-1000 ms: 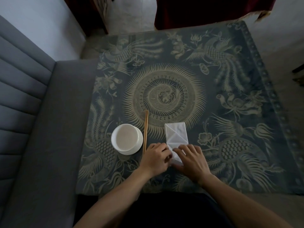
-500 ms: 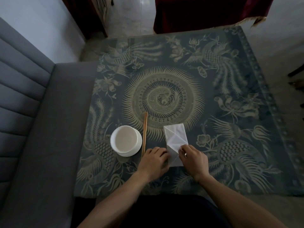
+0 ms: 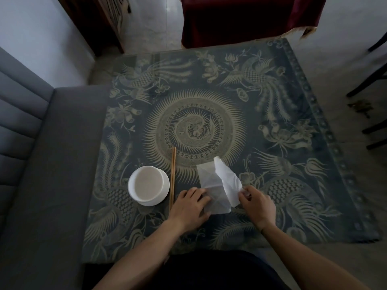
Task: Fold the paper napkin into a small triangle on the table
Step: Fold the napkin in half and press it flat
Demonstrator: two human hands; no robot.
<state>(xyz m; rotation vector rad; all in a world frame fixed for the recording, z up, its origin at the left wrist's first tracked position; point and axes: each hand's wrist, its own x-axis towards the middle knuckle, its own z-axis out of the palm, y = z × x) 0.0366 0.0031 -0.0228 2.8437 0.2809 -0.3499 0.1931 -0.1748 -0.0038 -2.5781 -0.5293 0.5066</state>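
Note:
A white paper napkin (image 3: 211, 181) lies creased on the patterned table (image 3: 282, 181) just in front of me. Its right flap (image 3: 227, 181) is lifted off the lower layer and stands up at an angle. My right hand (image 3: 256, 205) pinches the near edge of that raised flap between thumb and fingers. My left hand (image 3: 189, 208) rests flat on the napkin's near left corner, pressing it against the table. The part of the napkin under my left fingers is hidden.
A white bowl (image 3: 148, 185) sits left of the napkin, with a pair of wooden chopsticks (image 3: 173, 176) lying between them. A grey padded bench (image 3: 41, 164) runs along the left table edge. Dark chair legs (image 3: 372, 84) stand at the far right.
My right hand has pulled the napkin's right flap up and out to the right, opening the fold. My left hand has stayed pressed on the near left corner.

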